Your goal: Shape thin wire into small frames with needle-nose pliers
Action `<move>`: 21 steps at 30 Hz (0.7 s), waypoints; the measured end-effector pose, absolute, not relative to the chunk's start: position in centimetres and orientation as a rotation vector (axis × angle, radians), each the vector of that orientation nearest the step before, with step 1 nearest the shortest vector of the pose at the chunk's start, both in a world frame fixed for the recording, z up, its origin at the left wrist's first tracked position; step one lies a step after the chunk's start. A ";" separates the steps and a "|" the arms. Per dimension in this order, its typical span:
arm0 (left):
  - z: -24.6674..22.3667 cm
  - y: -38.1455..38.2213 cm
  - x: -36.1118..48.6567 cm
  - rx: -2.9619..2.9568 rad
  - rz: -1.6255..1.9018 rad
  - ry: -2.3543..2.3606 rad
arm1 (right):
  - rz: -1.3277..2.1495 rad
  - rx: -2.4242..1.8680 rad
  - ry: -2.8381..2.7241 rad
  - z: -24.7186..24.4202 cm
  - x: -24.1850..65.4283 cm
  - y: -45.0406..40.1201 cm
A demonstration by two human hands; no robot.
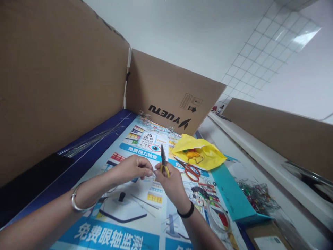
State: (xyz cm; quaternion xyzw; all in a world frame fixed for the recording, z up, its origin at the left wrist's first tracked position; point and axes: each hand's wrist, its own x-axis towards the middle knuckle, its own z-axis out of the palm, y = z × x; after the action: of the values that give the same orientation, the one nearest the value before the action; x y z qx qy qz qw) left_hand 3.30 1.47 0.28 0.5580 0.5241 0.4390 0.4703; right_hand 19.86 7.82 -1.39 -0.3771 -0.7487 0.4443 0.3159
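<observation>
So the dark-nosed metal pliers with yellow handles (pixel 163 159) are gripped in the right hand (pixel 171 182), long axis pointing away from the person. Left hand (pixel 132 169) is pinched just beside, can't tell on what. Orange-handled scissors (pixel 191 170) lie nearer the right.

The right hand (pixel 169 177) holds yellow pliers (pixel 164 163). The left hand (pixel 136 168) is near it. Red scissors (pixel 191 172) lie by a yellow bag (pixel 199 151).
</observation>
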 end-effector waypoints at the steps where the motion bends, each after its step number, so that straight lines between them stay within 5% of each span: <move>1: 0.0 1.5 3.3 1.363 1.069 1.277 | 1.197 -0.990 -1.959 -1.5 19.8 7.9; 11: -1.9 2.4 2.7 1.377 1.084 1.329 | 1.642 -0.815 -1.768 -1.5 19.5 7.7; 21: -2.9 2.6 3.4 1.229 1.172 1.282 | 1.672 -0.821 -1.654 -2.7 19.0 7.8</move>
State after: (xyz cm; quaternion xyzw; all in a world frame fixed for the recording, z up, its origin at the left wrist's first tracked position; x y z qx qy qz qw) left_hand 3.35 2.62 -2.95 0.5050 0.5268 0.4815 0.4854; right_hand 18.99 7.78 -2.72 -0.3123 -0.6293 0.6359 0.3194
